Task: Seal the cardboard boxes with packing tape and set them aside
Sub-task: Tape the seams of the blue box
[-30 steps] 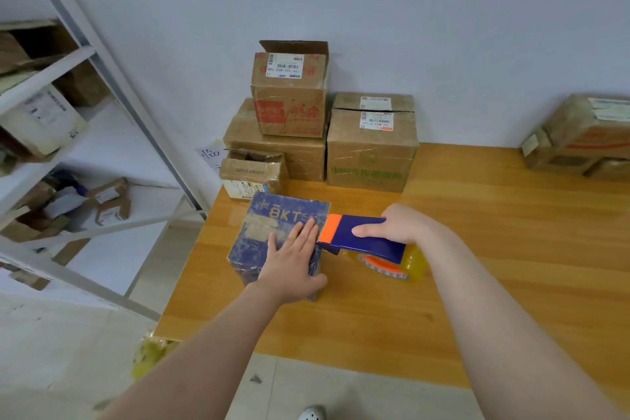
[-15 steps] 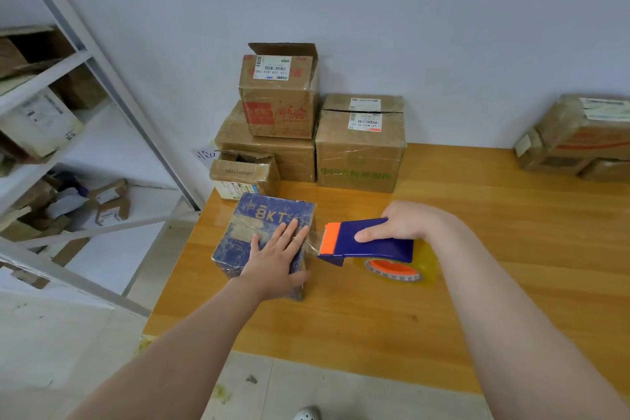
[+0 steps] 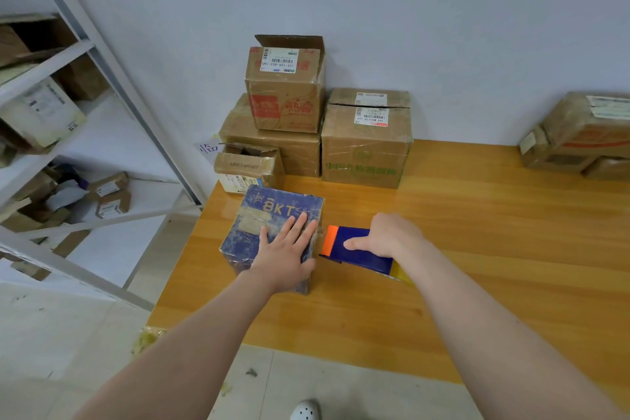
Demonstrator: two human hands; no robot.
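BKT box sat at the table's near-left corner, your left hand flat and released on its lid. Your right hand gripped the tape dispenser at the box's right edge; you needed steady pressure and a straight pull.

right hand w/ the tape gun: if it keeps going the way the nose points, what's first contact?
Likely the blue box: the tape gun in the right hand points at its right side, just below the left hand.

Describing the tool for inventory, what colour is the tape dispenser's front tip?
Orange, on the dark blue tape dispenser in the right hand; seen in the head view.
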